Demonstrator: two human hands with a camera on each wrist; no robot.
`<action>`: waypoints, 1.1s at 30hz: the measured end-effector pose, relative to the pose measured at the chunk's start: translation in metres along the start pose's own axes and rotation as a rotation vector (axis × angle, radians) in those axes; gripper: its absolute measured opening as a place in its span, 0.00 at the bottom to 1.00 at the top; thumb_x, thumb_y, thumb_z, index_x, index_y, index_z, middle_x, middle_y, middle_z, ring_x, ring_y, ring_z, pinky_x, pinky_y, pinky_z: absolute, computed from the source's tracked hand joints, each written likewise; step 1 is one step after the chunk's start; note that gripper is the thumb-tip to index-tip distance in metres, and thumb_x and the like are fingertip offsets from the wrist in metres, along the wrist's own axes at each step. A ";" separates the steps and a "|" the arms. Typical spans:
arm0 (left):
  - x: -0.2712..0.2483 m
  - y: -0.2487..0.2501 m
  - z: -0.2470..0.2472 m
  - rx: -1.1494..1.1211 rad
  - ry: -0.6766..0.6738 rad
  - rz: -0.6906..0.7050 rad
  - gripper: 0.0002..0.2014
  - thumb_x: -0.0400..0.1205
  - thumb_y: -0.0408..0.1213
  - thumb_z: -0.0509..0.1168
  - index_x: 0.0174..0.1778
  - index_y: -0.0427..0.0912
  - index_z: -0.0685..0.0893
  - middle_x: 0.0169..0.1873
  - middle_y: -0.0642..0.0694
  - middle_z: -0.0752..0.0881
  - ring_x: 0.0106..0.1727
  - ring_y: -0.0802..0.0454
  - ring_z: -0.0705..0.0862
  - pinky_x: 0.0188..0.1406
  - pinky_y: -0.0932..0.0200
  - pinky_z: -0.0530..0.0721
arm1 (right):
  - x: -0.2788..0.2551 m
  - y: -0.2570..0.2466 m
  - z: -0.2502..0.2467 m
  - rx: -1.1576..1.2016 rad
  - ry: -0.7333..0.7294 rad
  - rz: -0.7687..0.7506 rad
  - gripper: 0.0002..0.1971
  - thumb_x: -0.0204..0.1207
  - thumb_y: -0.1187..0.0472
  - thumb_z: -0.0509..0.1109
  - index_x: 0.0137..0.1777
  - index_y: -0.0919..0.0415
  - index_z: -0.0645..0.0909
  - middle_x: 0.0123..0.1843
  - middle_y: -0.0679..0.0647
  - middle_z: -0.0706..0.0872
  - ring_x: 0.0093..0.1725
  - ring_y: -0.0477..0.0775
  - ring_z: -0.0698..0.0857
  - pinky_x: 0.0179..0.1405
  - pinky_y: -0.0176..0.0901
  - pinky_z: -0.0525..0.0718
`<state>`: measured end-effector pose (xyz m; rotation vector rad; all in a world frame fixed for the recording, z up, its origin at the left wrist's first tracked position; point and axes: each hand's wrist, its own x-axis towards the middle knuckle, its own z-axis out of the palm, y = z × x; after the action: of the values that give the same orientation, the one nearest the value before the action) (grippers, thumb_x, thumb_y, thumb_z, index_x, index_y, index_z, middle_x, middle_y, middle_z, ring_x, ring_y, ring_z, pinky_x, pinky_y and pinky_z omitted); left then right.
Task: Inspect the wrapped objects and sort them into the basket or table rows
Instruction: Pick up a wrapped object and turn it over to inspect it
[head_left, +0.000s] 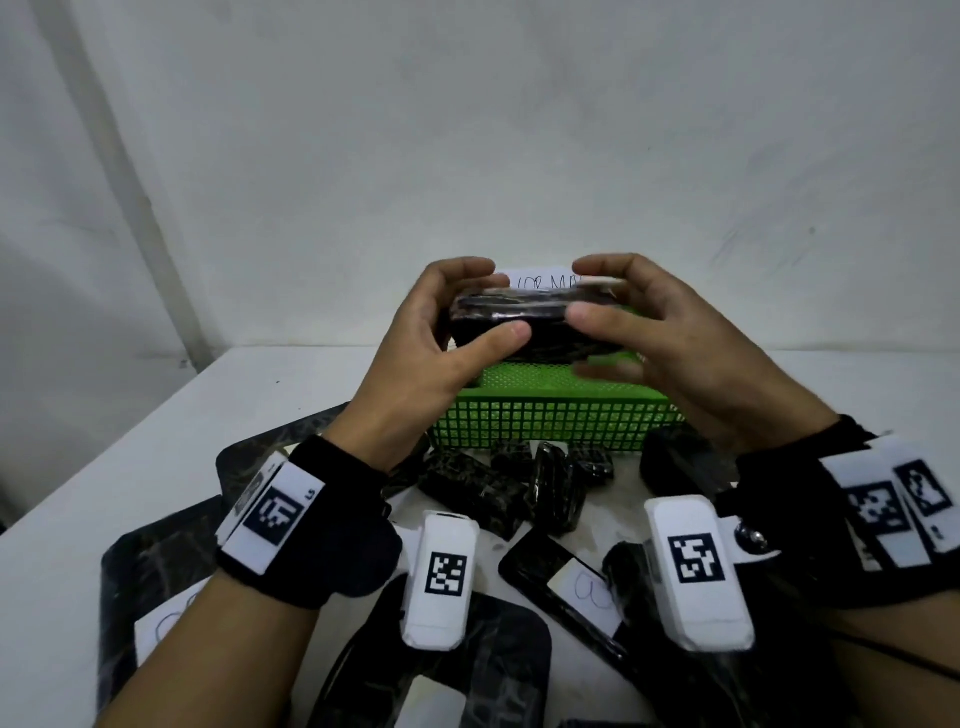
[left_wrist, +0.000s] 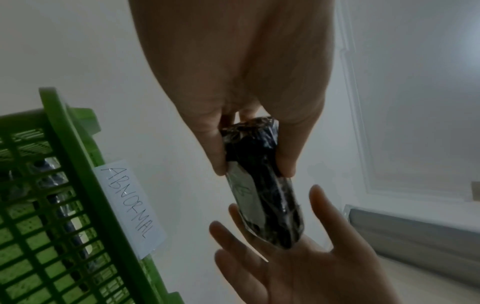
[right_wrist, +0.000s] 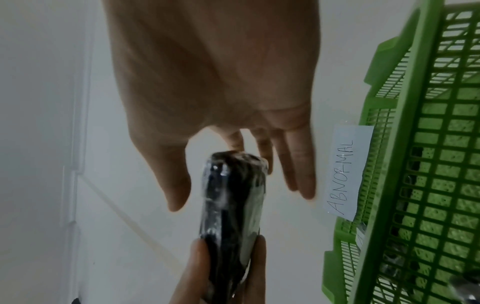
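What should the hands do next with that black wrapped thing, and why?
Probably turn the wrapped object over to check its other faces. The left hand grips one end while the right hand barely touches the other, above the green basket labelled ABNORMAL; nothing yet shows where it belongs.

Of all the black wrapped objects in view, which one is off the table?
The wrapped object pinched by the left hand above the green basket; the others lie on the table.

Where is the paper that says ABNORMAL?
The ABNORMAL label is stuck on the far rim of the green basket, facing the wall; in the head view it peeks out behind the wrapped object.
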<state>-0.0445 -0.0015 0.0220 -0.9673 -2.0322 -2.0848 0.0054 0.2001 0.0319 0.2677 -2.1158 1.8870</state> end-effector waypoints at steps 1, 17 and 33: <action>-0.001 0.000 0.000 0.017 -0.002 0.034 0.29 0.73 0.37 0.76 0.69 0.45 0.76 0.67 0.47 0.84 0.66 0.50 0.85 0.68 0.40 0.83 | -0.001 -0.001 0.000 0.019 -0.020 0.033 0.33 0.62 0.47 0.86 0.67 0.51 0.82 0.65 0.54 0.87 0.55 0.52 0.93 0.47 0.48 0.92; 0.001 -0.007 0.002 0.034 -0.065 -0.081 0.14 0.81 0.32 0.73 0.59 0.44 0.78 0.48 0.47 0.90 0.39 0.44 0.92 0.28 0.59 0.83 | -0.001 0.006 0.008 -0.167 0.142 -0.133 0.19 0.72 0.66 0.83 0.61 0.54 0.85 0.51 0.55 0.94 0.51 0.55 0.94 0.57 0.55 0.91; 0.002 0.002 -0.003 -0.070 -0.095 0.017 0.19 0.75 0.45 0.72 0.60 0.44 0.82 0.52 0.48 0.86 0.54 0.49 0.85 0.56 0.36 0.84 | -0.003 0.000 0.007 0.092 -0.029 0.018 0.23 0.67 0.48 0.78 0.62 0.55 0.86 0.61 0.55 0.90 0.58 0.53 0.92 0.47 0.51 0.92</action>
<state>-0.0459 -0.0039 0.0247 -1.1116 -1.9983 -2.1542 0.0071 0.1932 0.0299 0.2989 -2.0598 2.0050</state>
